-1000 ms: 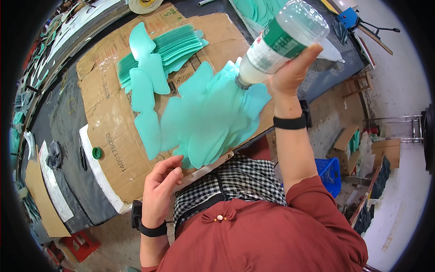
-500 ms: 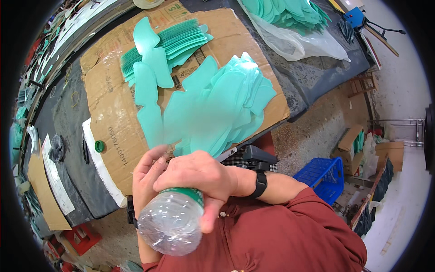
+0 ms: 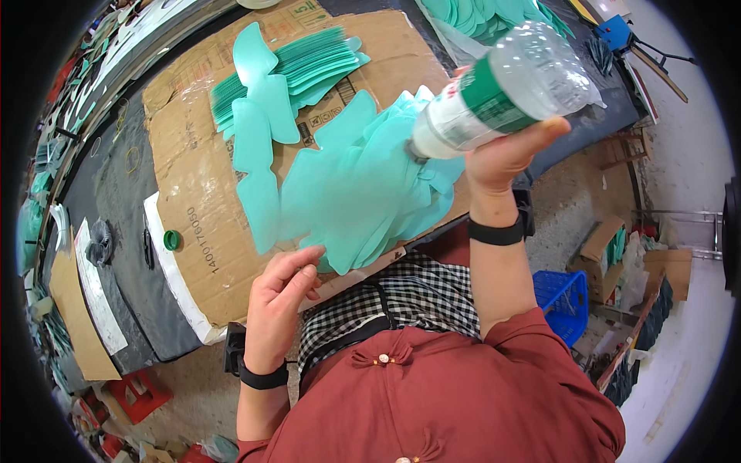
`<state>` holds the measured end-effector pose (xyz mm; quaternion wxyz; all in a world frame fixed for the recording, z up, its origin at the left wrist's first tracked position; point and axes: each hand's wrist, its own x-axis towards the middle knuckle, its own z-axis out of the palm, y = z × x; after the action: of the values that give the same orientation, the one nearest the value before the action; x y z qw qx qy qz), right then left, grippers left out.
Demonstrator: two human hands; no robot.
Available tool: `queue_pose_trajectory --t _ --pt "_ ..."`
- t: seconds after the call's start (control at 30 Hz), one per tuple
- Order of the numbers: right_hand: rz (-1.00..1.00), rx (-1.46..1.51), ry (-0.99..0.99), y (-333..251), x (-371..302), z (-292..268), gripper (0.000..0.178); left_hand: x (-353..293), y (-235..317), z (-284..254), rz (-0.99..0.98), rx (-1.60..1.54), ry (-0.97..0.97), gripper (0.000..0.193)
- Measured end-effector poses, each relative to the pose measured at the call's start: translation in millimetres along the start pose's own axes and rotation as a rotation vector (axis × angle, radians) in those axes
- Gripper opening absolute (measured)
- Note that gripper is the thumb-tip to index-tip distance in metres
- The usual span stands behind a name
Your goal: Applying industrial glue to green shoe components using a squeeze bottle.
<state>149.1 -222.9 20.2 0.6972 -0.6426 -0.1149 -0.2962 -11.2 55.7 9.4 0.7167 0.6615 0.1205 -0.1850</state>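
Note:
My right hand (image 3: 505, 154) is wrapped round a clear plastic bottle (image 3: 486, 96) with a green and white label, held in the air over the right side of the cardboard. The bottle is tilted, its base toward the upper right and its narrow end down to the left, close above a fanned pile of mint-green shaped sheets (image 3: 340, 201). My left hand (image 3: 282, 289) holds nothing. Its fingers are loosely bent and apart, at the near edge of the pile. A green bottle cap (image 3: 171, 240) lies at the cardboard's left edge.
Under the sheets a brown cardboard sheet (image 3: 181, 154) covers part of the dark table. A neat stack of green sheets (image 3: 316, 62) lies farther back, with joined pieces (image 3: 255, 170) beside it. More sheets (image 3: 471, 17) sit far right. A blue crate (image 3: 567, 301) stands on the floor.
The bottle has moved from near my chest up and right, out over the sheets, in my right hand. My hands were close together; now they are well apart.

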Motion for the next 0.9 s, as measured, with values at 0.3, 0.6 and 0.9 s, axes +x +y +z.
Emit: queue_pose_trajectory --t 0.3,0.6,0.9 --pt "0.099 0.162 0.317 7 12 -23 0.096 2 23 9 -0.073 -0.219 -0.019 0.022" --pt "0.122 0.085 0.337 5 3 -35 0.094 16 33 32 -0.106 -0.178 -0.078 0.019" --pt "0.020 0.167 0.505 -15 15 -59 0.102 25 62 23 0.464 0.305 0.209 0.014"
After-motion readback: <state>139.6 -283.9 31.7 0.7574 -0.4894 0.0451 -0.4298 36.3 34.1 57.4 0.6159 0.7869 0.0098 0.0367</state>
